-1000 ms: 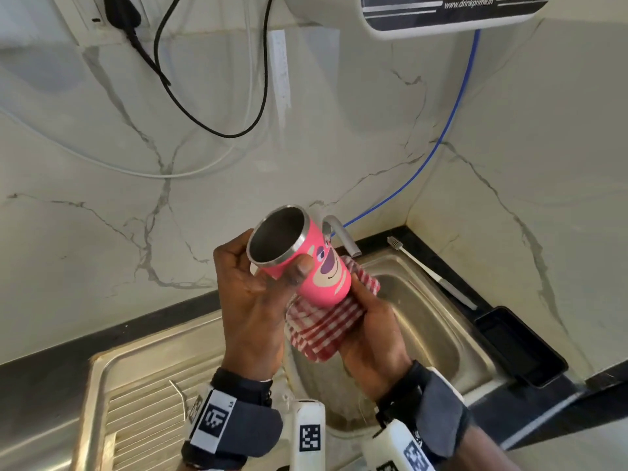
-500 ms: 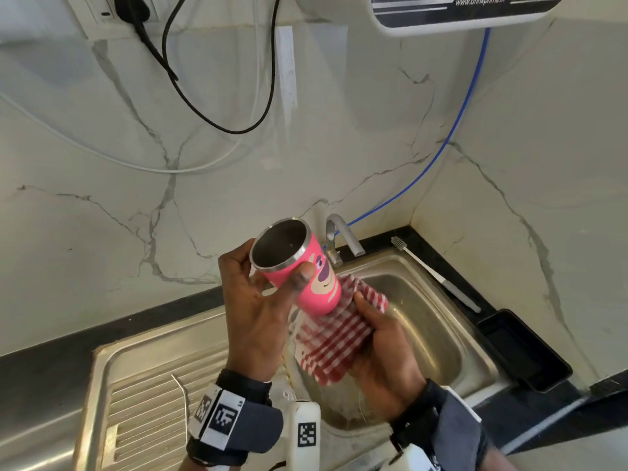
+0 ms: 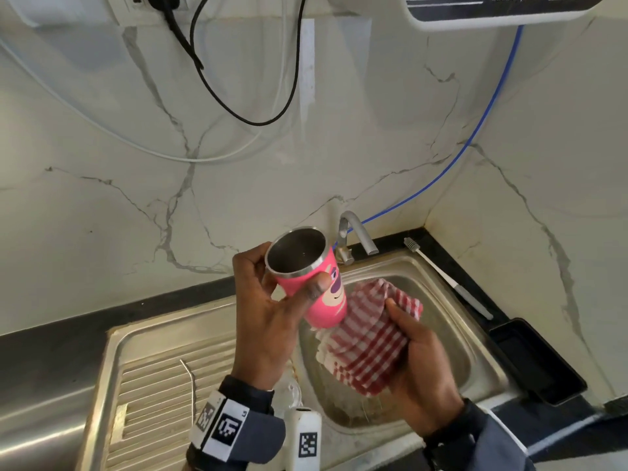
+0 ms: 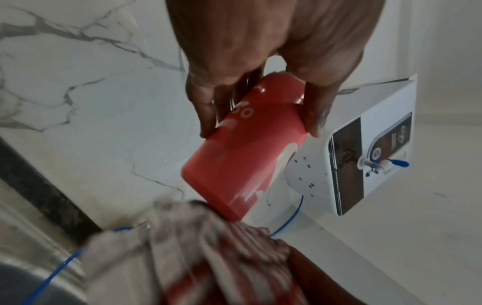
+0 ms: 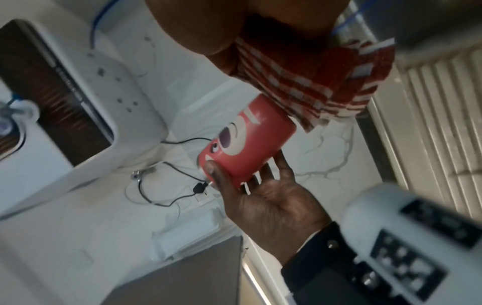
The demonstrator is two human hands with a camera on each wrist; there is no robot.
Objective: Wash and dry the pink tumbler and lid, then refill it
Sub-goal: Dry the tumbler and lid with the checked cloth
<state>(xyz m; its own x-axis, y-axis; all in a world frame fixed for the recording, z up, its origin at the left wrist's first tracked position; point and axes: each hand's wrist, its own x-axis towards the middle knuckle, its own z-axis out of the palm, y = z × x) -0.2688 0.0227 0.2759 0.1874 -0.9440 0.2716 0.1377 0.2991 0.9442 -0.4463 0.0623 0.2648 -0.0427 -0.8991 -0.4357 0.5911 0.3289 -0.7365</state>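
My left hand held the pink tumbler above the sink. The thumb pressed on the pink side just under the steel rim, and the other fingers were curled around the back, so the hand was closed on the tumbler. The tumbler was tilted: its open mouth pointed up and toward me, and its bottom pointed down to the right. It had no lid on it, and inside I saw only bare steel. The cartoon face on its side looked to the right.

My right hand gripped a red and white checked cloth, folded in a bunch, with the fingers wrapped around it from below and the thumb on top. The cloth was against the bottom end of the tumbler; in the left wrist view it seemed to touch there, but that picture was blurred at this place.

Behind the tumbler stood the tap, and a blue hose ran up the marble wall to a white water purifier. A brush with a white handle lay on the dark counter, right of the sink. A thin metal straw lay on the drainboard.
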